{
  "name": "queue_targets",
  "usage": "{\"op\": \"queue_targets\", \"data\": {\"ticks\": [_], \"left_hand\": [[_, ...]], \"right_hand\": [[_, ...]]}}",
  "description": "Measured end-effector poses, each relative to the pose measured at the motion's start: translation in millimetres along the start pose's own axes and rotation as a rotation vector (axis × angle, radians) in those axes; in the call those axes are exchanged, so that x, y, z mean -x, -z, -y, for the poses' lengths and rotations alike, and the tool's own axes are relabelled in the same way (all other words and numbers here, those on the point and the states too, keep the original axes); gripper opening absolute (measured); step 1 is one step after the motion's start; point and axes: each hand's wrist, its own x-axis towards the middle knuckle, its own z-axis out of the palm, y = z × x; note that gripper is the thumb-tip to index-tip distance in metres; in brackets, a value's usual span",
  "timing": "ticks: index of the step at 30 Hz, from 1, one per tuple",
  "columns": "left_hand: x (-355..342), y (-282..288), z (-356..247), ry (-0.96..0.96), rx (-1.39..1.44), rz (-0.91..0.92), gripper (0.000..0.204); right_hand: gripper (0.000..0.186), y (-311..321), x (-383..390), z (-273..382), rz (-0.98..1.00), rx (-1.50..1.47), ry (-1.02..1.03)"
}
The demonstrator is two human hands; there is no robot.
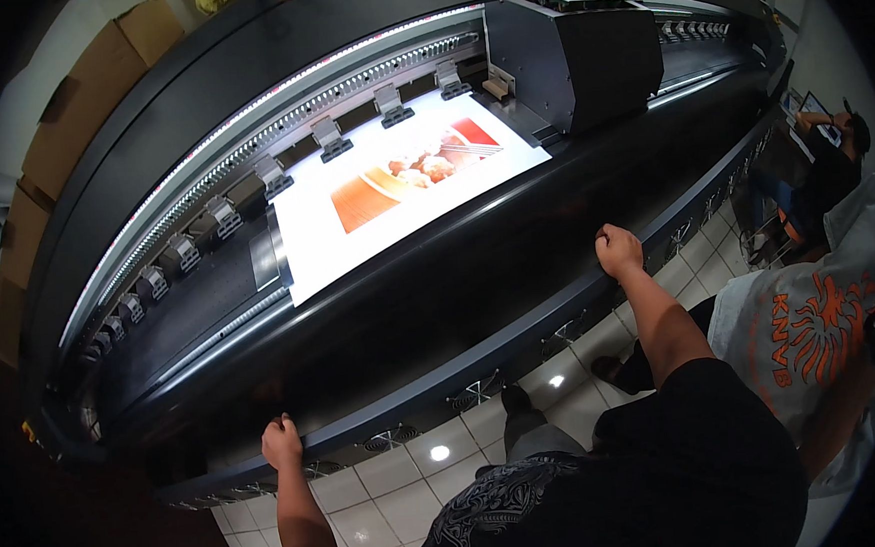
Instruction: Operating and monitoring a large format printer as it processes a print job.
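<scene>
A wide black large-format printer (436, 243) spreads before me. My left hand (281, 438) has its fingers curled on the dark front bar (356, 423) at the lower left. Farther right, my right hand (619, 252) is closed on the same bar. Past the curved black platen, a white printed sheet (307, 267) with an orange and red food picture lies under several small metal pinch rollers (390, 104). The black print carriage (585, 69) is just right of the sheet.
Cardboard pieces (72, 105) stand behind the printer at upper left. At my right stands a person in a grey printed shirt (813, 351); beyond, another person in black (823, 190) sits with a screen (804, 116). Tiled floor (372, 518) and small fans (473, 392) show below the bar.
</scene>
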Motion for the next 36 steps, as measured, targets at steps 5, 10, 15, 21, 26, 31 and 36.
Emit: {"op": "queue_targets", "data": {"ticks": [5,10,15,21,26,31,36], "left_hand": [[3.8,0.9,-7.9,0.034,0.006,-0.015,0.039],[1.2,-5.4,5.1,0.026,-0.023,-0.016,0.042],[-5.3,-10.0,-16.4,-0.039,-0.019,0.048,0.043],[-5.1,-16.0,52.5,-0.068,0.055,-0.083,0.046],[16.2,21.9,-27.8,0.002,-0.042,0.065,0.060],[16.3,19.2,-26.5,-0.006,-0.028,0.053,0.061],[18.9,18.2,-2.9,-0.002,-0.054,-0.003,0.062]], "right_hand": [[0.021,-2.2,-0.8,-3.6,-0.019,0.002,0.008],[0.020,1.8,-1.8,4.6,0.002,-0.008,-0.004],[0.022,20.2,6.6,-15.3,0.000,0.011,-0.063],[0.025,-10.8,-1.1,17.6,0.025,-0.056,-0.025],[0.024,6.1,0.4,-2.7,0.002,-0.034,-0.062],[0.024,13.1,1.7,3.2,0.047,-0.038,-0.092],[0.027,0.3,-2.2,17.0,0.091,-0.010,-0.105]]}}
